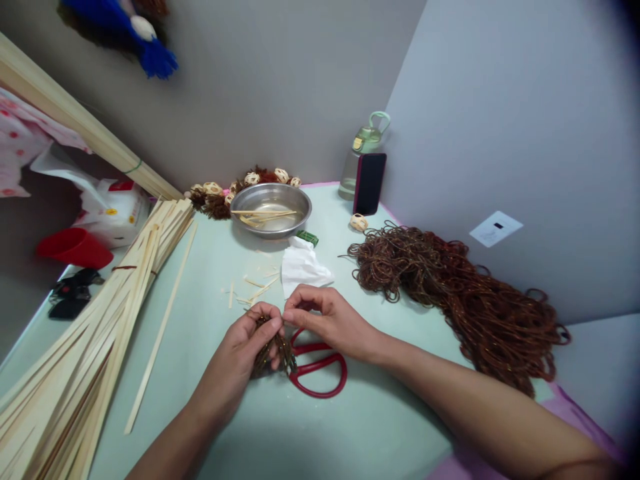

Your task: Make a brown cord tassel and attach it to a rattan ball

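Near the middle of the table, my left hand [253, 343] is closed around a small bundle of brown yarn [274, 353], whose strands hang out below the fingers. My right hand [327, 317] meets it at the fingertips, thumb and forefinger pinched together; what lies in that pinch is too small to make out. Under both hands lies a pair of scissors with red handles [320, 377], its blades hidden by the yarn and left hand. Just beyond my right hand is a crumpled white tissue [303, 267], with thin strip scraps [263, 287] to its left.
Bundled pale wooden strips [125, 287] cover the left side, one loose strip [163, 333] beside them. A metal bowl [270, 230] holds liquid and strips. At right lies a heap of brown cord [465, 300]. A phone [370, 183] leans on a bottle [349, 177] by the wall.
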Motion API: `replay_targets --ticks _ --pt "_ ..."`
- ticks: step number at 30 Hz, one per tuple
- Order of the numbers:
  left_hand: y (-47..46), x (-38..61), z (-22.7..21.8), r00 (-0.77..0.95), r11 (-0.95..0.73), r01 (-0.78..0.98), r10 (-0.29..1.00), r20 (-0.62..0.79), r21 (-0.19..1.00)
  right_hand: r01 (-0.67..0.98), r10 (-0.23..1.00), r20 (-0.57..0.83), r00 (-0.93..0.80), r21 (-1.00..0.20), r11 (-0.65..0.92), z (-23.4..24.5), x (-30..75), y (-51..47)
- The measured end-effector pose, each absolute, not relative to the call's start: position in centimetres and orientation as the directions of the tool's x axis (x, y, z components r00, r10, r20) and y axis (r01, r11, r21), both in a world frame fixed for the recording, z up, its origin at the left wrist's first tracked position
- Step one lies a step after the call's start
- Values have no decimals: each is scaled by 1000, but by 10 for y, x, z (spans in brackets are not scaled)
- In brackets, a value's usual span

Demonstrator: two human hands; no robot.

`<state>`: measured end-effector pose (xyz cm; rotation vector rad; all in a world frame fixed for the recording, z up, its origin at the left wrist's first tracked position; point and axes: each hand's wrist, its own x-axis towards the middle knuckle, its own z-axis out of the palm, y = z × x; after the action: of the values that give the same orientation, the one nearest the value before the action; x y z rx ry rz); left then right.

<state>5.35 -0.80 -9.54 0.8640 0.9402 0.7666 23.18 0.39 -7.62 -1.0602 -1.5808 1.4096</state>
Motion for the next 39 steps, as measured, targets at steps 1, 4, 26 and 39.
replay_targets --ticks 1,4,26,39 --pt "-8 54 -95 394 452 -184 847 -356 873 99 931 7 -365 -994 47 -75 232 4" --pt "-8 53 -95 410 456 -213 845 -344 864 89 932 0 -361 -995 34 -73 231 3" --pt "-6 51 -89 391 452 -253 856 -337 855 166 903 -106 -416 -985 -39 -75 230 -1" --pt "-7 53 -82 343 363 -322 906 -249 874 174 898 -116 -425 -984 -45 -78 230 0"
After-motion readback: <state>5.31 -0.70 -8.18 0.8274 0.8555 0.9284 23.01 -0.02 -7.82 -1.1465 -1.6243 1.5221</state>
